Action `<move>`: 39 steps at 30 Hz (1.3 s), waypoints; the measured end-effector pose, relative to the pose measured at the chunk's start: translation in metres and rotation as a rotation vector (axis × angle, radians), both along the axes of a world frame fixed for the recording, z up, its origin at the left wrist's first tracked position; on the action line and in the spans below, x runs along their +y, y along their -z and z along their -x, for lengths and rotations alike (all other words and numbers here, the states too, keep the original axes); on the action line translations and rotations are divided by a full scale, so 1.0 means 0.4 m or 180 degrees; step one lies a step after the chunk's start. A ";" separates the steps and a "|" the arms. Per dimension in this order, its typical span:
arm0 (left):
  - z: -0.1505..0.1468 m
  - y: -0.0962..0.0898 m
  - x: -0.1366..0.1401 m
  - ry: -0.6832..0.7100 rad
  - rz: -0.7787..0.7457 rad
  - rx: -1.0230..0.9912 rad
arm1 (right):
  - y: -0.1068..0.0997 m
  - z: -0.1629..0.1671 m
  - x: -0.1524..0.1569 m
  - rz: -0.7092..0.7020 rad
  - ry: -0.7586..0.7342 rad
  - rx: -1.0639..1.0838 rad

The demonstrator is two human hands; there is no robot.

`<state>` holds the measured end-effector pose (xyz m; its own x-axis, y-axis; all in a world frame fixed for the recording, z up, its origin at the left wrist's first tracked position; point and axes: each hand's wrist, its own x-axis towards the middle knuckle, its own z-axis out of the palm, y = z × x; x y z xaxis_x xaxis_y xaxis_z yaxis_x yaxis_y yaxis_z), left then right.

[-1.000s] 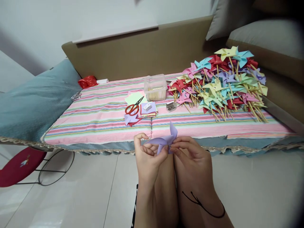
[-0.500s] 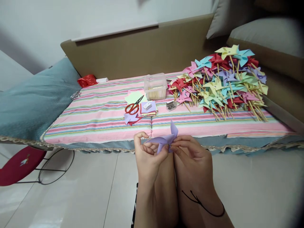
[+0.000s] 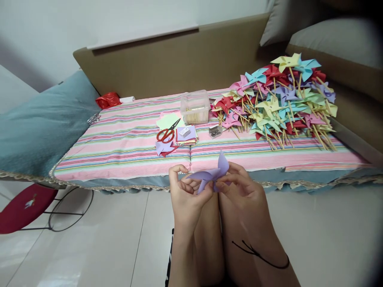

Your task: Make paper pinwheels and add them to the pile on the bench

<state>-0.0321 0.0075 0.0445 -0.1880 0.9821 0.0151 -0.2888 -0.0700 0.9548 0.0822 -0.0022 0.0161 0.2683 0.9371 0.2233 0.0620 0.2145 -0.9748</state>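
Since the earlier frame, the upright blade of the pale purple folded-paper pinwheel [image 3: 213, 173] has shifted slightly rightward, and the fingers of the right hand [image 3: 247, 193] have moved with it. That pinwheel is at lower centre of the frame, between the two hands and in front of the pink striped cloth [image 3: 119, 161]. The left hand [image 3: 187, 201] pinches it from the left, thumb on the near face near its middle; the right thumb and fingers close on its right side, their exact contact partly hidden. Beyond, near the centre, lie red-handled scissors [image 3: 165, 136] beside a stack of coloured paper squares [image 3: 190, 134]; paper pinwheels on sticks [image 3: 271, 108] pile up at upper right.
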 end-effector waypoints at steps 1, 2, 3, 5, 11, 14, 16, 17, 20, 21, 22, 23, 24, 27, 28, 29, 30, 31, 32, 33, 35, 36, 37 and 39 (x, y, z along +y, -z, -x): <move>0.000 0.000 0.000 0.0001 0.0009 0.0010 | 0.001 -0.002 0.000 -0.0001 -0.0042 -0.0031; 0.000 0.000 0.000 0.0009 0.0015 0.0028 | 0.001 -0.004 0.000 -0.0009 -0.0077 -0.0061; 0.002 0.001 0.001 0.0036 0.0017 0.0051 | 0.002 -0.005 -0.001 -0.0016 -0.0099 -0.0084; 0.006 0.004 0.004 0.0129 -0.0006 0.0087 | 0.002 -0.007 -0.002 -0.0010 -0.0113 -0.0116; 0.015 0.015 0.006 0.0219 0.0046 0.0149 | -0.001 0.000 -0.009 0.0041 -0.0041 0.0143; 0.019 0.017 0.006 0.0310 0.0083 0.0197 | -0.011 0.008 -0.012 0.0134 -0.0168 0.0795; 0.021 0.014 0.006 0.0332 0.0115 0.0227 | -0.020 0.012 -0.013 0.0228 -0.0305 0.1177; 0.022 0.012 0.005 0.0343 0.0131 0.0241 | -0.024 0.013 -0.014 0.0276 -0.0339 0.1278; 0.026 0.006 0.004 0.0391 0.0153 0.0297 | -0.032 0.011 -0.017 0.0367 -0.0365 0.1342; 0.028 0.004 0.003 0.0421 0.0171 0.0321 | -0.033 0.010 -0.018 0.0367 -0.0371 0.1337; 0.030 0.003 0.003 0.0459 0.0182 0.0341 | -0.033 0.009 -0.018 0.0356 -0.0374 0.1328; 0.031 0.003 0.002 0.0502 0.0184 0.0357 | -0.033 0.007 -0.018 0.0339 -0.0368 0.1319; 0.033 0.003 0.001 0.0533 0.0178 0.0370 | -0.032 0.005 -0.018 0.0323 -0.0360 0.1307; 0.034 0.003 0.000 0.0593 0.0123 0.0377 | -0.028 -0.001 -0.019 0.0287 -0.0350 0.1263; 0.034 0.003 -0.001 0.0599 0.0112 0.0367 | -0.027 -0.003 -0.019 0.0272 -0.0358 0.1248; 0.033 0.003 -0.001 0.0602 0.0111 0.0352 | -0.026 -0.005 -0.019 0.0251 -0.0366 0.1228; 0.032 0.002 -0.002 0.0609 0.0106 0.0335 | -0.026 -0.007 -0.019 0.0236 -0.0368 0.1204; 0.031 0.001 -0.002 0.0616 0.0100 0.0319 | -0.026 -0.009 -0.018 0.0227 -0.0367 0.1177; 0.030 0.001 -0.002 0.0620 0.0088 0.0309 | -0.027 -0.011 -0.018 0.0227 -0.0365 0.1146; 0.030 0.000 -0.001 0.0623 0.0071 0.0304 | -0.027 -0.013 -0.018 0.0235 -0.0366 0.1110; 0.029 0.000 0.000 0.0640 0.0035 0.0288 | -0.028 -0.015 -0.018 0.0257 -0.0375 0.1043; 0.029 0.000 0.001 0.0655 0.0031 0.0276 | -0.029 -0.016 -0.018 0.0268 -0.0378 0.1022; 0.028 0.000 0.003 0.0672 0.0028 0.0256 | -0.029 -0.017 -0.017 0.0271 -0.0377 0.1011; 0.028 0.002 0.004 0.0694 0.0015 0.0199 | -0.029 -0.017 -0.017 0.0269 -0.0369 0.1007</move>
